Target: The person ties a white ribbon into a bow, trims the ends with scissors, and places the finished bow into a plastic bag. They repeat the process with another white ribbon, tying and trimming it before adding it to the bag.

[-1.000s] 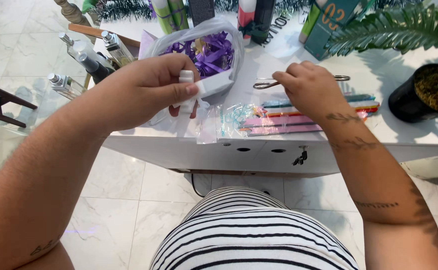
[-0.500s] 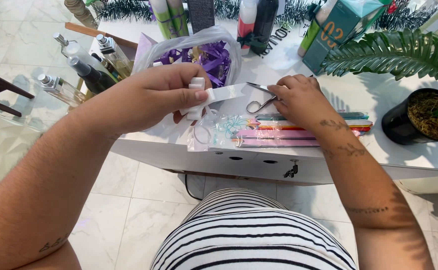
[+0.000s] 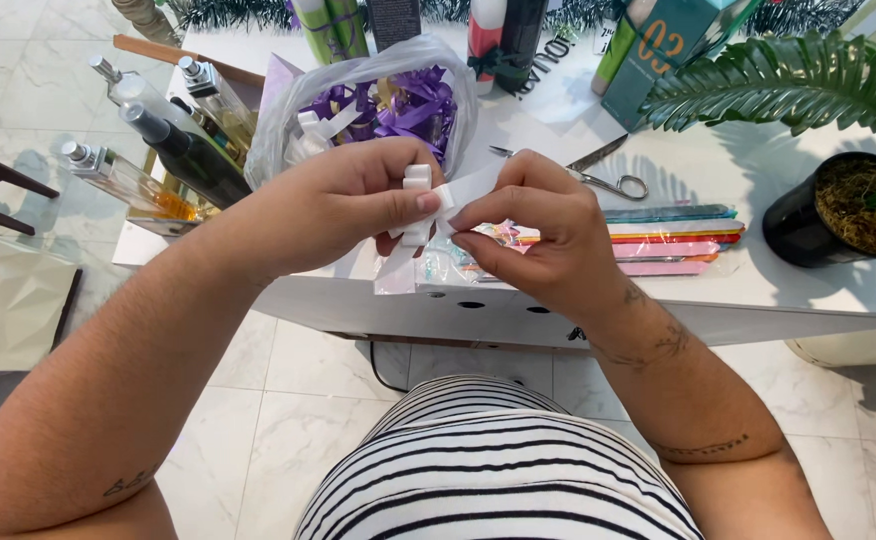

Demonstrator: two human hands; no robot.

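Hands are meeting above the table edge (image 3: 758, 300): left hand (image 3: 343, 205) is pinching the white ribbon (image 3: 428, 205) (looped), right hand (image 3: 533, 235) is gripping its tail, keeping it taut.

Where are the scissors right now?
In the head view, the scissors lie on the white table beyond the right hand, between the bag of purple ribbons and the black plant pot.

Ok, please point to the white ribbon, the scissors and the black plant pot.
white ribbon (image 3: 420, 205), head view, folded loops between both hands.
scissors (image 3: 613, 185), head view, handle ring.
black plant pot (image 3: 803, 228), head view, outer wall.
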